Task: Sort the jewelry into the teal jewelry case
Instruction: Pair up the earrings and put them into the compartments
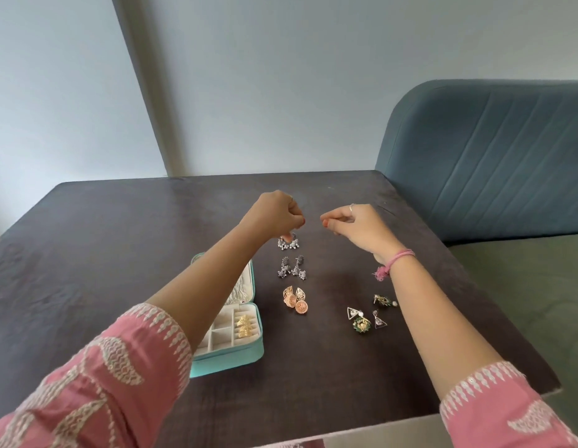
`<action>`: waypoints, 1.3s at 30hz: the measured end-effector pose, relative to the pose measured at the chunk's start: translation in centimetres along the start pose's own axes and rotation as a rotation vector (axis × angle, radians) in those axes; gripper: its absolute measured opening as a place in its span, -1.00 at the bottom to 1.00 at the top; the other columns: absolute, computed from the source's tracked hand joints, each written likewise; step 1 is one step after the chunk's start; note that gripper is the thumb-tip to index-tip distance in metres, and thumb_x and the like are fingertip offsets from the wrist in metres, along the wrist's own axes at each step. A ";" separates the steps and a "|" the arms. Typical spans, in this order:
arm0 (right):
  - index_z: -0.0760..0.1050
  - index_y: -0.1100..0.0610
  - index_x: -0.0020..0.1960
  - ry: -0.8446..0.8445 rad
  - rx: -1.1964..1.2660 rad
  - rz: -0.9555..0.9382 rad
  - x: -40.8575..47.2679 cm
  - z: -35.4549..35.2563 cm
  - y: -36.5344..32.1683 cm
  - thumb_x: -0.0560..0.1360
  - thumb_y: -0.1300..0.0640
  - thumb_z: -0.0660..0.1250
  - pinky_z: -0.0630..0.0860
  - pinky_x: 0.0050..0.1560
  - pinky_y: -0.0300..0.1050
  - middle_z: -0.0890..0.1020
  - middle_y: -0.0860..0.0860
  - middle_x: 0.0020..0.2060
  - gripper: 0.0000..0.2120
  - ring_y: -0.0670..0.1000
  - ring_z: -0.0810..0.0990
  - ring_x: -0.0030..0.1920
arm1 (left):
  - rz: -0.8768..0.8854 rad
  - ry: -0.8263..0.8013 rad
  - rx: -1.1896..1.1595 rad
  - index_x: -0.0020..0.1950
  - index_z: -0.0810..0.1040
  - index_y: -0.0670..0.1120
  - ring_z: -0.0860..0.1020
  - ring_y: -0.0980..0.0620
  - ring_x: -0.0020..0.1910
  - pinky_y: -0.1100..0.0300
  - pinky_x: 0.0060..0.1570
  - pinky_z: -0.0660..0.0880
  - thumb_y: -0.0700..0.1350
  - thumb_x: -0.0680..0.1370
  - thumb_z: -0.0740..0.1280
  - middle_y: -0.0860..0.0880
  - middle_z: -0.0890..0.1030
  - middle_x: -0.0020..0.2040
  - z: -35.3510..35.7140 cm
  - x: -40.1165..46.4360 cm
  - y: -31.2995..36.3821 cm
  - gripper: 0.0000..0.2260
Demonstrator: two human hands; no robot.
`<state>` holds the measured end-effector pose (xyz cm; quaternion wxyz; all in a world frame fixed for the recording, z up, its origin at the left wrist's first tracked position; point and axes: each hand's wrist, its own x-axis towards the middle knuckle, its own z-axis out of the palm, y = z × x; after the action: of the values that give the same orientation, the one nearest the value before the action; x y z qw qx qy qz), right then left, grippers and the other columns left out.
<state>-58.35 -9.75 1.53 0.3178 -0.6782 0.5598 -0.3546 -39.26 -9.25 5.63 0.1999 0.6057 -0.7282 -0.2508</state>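
The teal jewelry case [230,357] lies open at the table's left, partly under my left forearm. Gold earrings [244,326] sit in one of its cream compartments, and silver chains [240,291] lie against the lid. To its right, in a column, lie pearl-fringed silver earrings [288,243], dark silver earrings [292,270] and rose-gold dome earrings [295,300]. Further right are green earrings [385,301] and triangular earrings [354,313]. My left hand [278,215] hovers just above the pearl-fringed pair, fingertips pinched. My right hand [355,225] is pinched too, with nothing visible in either pinch.
The dark table [119,247] ends at the wall behind and at a near edge by my sleeves. A blue padded seat back [491,156] and a grey-green cushion [523,286] adjoin the table's right side.
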 end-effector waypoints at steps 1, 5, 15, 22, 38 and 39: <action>0.66 0.04 -0.01 0.017 -0.008 -0.009 -0.8 -0.6 -0.1 0.49 0.15 0.41 0.47 -0.16 -0.37 0.65 -0.07 -0.24 -0.90 -0.17 0.56 -0.28 | 0.012 -0.022 -0.001 -0.09 0.63 -0.12 0.65 0.11 -0.38 0.39 -0.50 0.44 -0.17 0.50 0.29 -0.06 0.70 -0.20 0.2 -0.6 0.6 -0.88; 0.67 0.00 -0.03 0.074 0.002 -0.018 -4.1 -2.5 0.1 0.48 0.12 0.42 0.42 -0.24 -0.50 0.66 -0.13 -0.22 -0.91 -0.25 0.57 -0.33 | 0.051 -0.153 0.049 -0.04 0.62 -0.07 0.67 -0.06 -0.27 0.17 -0.18 0.60 -0.14 0.51 0.27 -0.10 0.70 -0.24 1.5 -3.3 3.4 -0.86; 0.68 -0.04 -0.08 0.161 0.078 0.089 -12.3 -2.8 4.3 0.46 0.15 0.44 0.51 -0.24 -0.22 0.69 -0.01 -0.30 -0.89 -0.15 0.58 -0.34 | 0.080 -0.312 0.086 -0.03 0.62 -0.11 0.58 -0.02 -0.30 0.20 -0.13 0.55 -0.15 0.50 0.31 -0.09 0.65 -0.22 7.3 -8.0 5.4 -0.88; 0.68 -0.07 -0.09 0.275 0.148 0.142 -16.1 -1.4 6.7 0.47 0.12 0.44 0.54 -0.10 -0.06 0.66 -0.05 -0.36 -0.90 -0.14 0.59 -0.30 | 0.080 -0.214 0.094 0.19 0.59 -0.09 0.54 -0.03 0.16 0.28 -0.02 0.42 -0.25 0.53 0.23 -0.05 0.62 0.15 9.3 -8.6 4.2 -0.72; 0.68 0.08 -0.06 0.348 -0.236 0.031 -16.5 0.9 6.0 0.47 0.16 0.43 0.38 -0.25 -0.50 0.60 -0.08 -0.20 -0.92 -0.17 0.54 -0.26 | 0.211 -0.287 0.223 0.08 0.64 -0.10 0.51 -0.03 0.14 0.07 0.12 0.47 -0.21 0.51 0.35 -0.09 0.61 0.09 10.7 -7.4 3.6 -0.83; 0.67 0.07 -0.06 0.356 -0.206 0.033 -16.6 0.8 6.0 0.47 0.17 0.43 0.38 -0.25 -0.49 0.62 -0.08 -0.19 -0.93 -0.17 0.55 -0.25 | 0.209 -0.287 0.213 0.06 0.64 -0.11 0.52 -0.02 0.12 0.06 0.12 0.48 -0.22 0.50 0.35 -0.08 0.63 0.07 10.7 -7.4 3.6 -0.83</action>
<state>-62.90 5.57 -5.98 0.1486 -0.6242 0.6516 -0.4046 -47.05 -0.16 -0.62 0.0539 0.5023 -0.8306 -0.2342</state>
